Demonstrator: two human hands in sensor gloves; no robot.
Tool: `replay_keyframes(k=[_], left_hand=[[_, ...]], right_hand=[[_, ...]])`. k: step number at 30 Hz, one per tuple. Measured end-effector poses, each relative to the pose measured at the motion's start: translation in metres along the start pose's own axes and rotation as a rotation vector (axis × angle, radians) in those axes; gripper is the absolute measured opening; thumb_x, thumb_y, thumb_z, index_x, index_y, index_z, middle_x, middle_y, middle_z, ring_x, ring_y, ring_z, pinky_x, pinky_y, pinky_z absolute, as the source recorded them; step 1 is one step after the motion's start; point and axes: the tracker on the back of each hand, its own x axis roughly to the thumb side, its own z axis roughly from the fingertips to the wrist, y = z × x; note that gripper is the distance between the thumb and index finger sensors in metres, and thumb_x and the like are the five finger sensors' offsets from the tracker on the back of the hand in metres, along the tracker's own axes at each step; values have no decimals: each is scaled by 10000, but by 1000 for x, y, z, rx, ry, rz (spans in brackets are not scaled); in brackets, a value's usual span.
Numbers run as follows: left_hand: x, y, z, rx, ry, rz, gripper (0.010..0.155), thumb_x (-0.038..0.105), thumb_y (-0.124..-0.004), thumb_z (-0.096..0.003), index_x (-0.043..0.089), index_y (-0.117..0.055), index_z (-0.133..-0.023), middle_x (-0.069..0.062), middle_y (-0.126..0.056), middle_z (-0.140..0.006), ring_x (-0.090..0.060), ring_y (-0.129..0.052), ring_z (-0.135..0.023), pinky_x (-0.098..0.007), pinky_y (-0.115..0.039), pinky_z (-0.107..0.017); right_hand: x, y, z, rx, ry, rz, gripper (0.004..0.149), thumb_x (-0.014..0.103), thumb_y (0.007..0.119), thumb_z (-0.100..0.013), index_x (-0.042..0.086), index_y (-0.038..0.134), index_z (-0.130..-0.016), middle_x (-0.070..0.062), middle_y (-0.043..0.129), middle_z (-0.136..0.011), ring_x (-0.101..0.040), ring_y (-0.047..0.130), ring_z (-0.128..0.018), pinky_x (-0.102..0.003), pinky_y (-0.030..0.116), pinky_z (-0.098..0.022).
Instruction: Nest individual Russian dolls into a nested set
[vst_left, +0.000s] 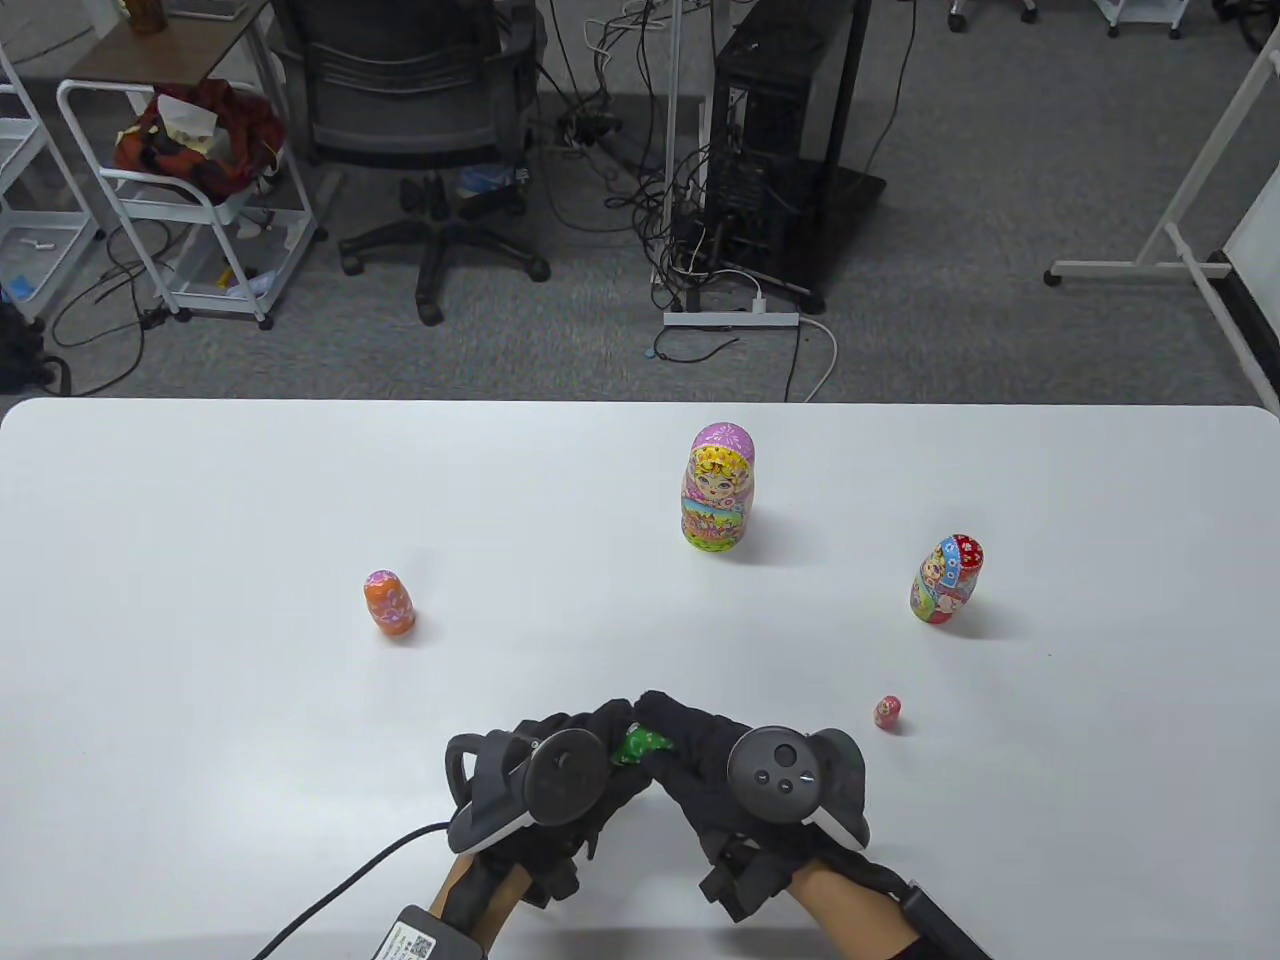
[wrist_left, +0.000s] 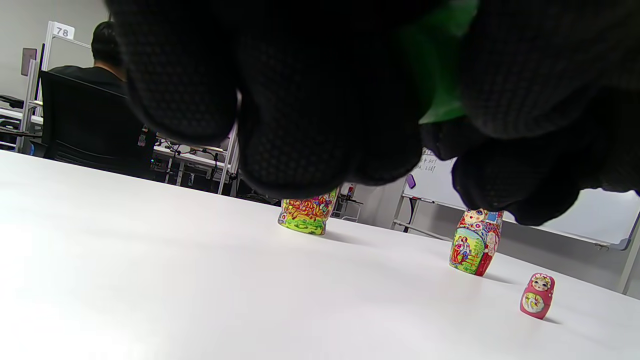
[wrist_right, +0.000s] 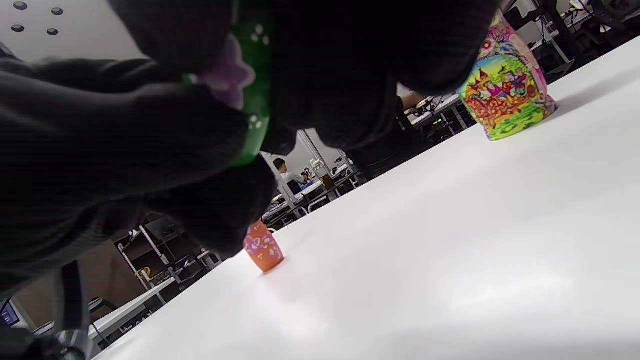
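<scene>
Nearest the camera: both black-gloved hands, left hand (vst_left: 545, 775) and right hand (vst_left: 770, 775), meet over the white bench (vst_left: 200, 500) near its front edge, fingers of both wrapped round a small green painted wooden doll (vst_left: 641, 745). Only a sliver of green shows between the gloves. Right wrist view shows a purple flower and white dots on it (wrist_right: 250, 75).

Handling, as a judgement: light, rigid, hollow lacquered wood, so likely slick under fabric gloves. Two halves friction-fit at the waist; grip one hand on the top half, the other on the base, then twist and pull apart. Squeeze lightly, since thin shells can crack or jam.

Others stand upright, well apart: large pink-and-yellow doll (vst_left: 718, 487) at centre back, red-and-blue medium doll (vst_left: 945, 579) to the right, small orange doll with pink flowers (vst_left: 389, 602) to the left, tiny pink doll (vst_left: 887, 712) just right of the right hand.

Hidden: most of the green doll, including its seam, so cannot tell whether it is open, closed or separating. Fingertip placement is also covered. Left wrist view cuts off the large doll's top behind the glove.
</scene>
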Motion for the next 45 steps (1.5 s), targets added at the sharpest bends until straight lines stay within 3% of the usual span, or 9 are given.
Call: replay_keyframes(k=[8,16,26,32,36,38,41,43,45], left_hand=[[-18,5,1,36,93,101,698,630,-833,-355,185,-813,-893,71,-1061,-604,-68,-1072,-461,-380,-915,-489],[-37,0,0,44,173,121,706,631,-816,-362,197,-776,-917,59,-1033,-667,-90,-1054,-524,-400,-886,-518],[-44,0,3,46,194,107,708,626,-819,-361,202,-766,-925,42,-1025,-705,-112,-1052,-561,-416,-874,-529],[-41,-1,2,40,177,92,710,621,-819,-362,208,-754,-935,44,-1018,-722,-112,-1048,-579,-416,-871,-535],[-40,-4,2,25,175,89,708,614,-820,-364,212,-746,-943,43,-1012,-737,-115,-1046,-590,-419,-868,-539],[-38,-4,2,22,174,95,704,610,-828,-360,220,-750,-942,44,-1013,-740,-116,-1047,-594,-419,-868,-540],[-36,-4,2,21,163,108,704,606,-845,-350,224,-759,-935,46,-1014,-742,-114,-1047,-599,-416,-868,-545],[-34,-4,1,15,155,111,708,606,-857,-340,226,-764,-930,48,-1015,-741,-112,-1046,-600,-414,-868,-547],[-32,-5,1,5,149,112,710,608,-864,-333,228,-767,-925,52,-1015,-738,-109,-1047,-599,-412,-868,-549]], right_hand=[[-6,-3,0,-50,53,8,549,475,732,-466,289,560,-953,2,860,-870,-206,960,-687,-407,814,-518],[-17,18,-3,129,107,438,603,479,812,-445,273,548,-947,-15,829,-864,-238,907,-682,-463,759,-565],[-13,49,-2,331,89,623,551,464,824,-451,294,661,-950,-46,822,-856,-240,891,-662,-489,740,-577],[-18,49,-3,346,113,594,562,474,824,-449,335,628,-958,-43,806,-884,-251,885,-684,-494,735,-581],[-25,14,-9,300,174,510,773,594,768,-436,329,373,-1046,-65,719,-969,-274,838,-754,-507,709,-600],[-32,-16,-11,179,227,476,700,582,739,-455,350,426,-1037,-77,691,-997,-289,819,-786,-509,701,-606],[-65,-69,-5,-70,459,472,521,495,730,-495,371,594,-982,-83,669,-1022,-299,799,-818,-498,698,-610],[-93,-82,-1,-89,633,467,484,450,730,-509,383,614,-974,-99,645,-1038,-312,782,-833,-501,686,-614],[-124,-84,6,5,779,458,481,435,724,-518,410,597,-982,-105,629,-1054,-316,773,-847,-500,681,-619]])
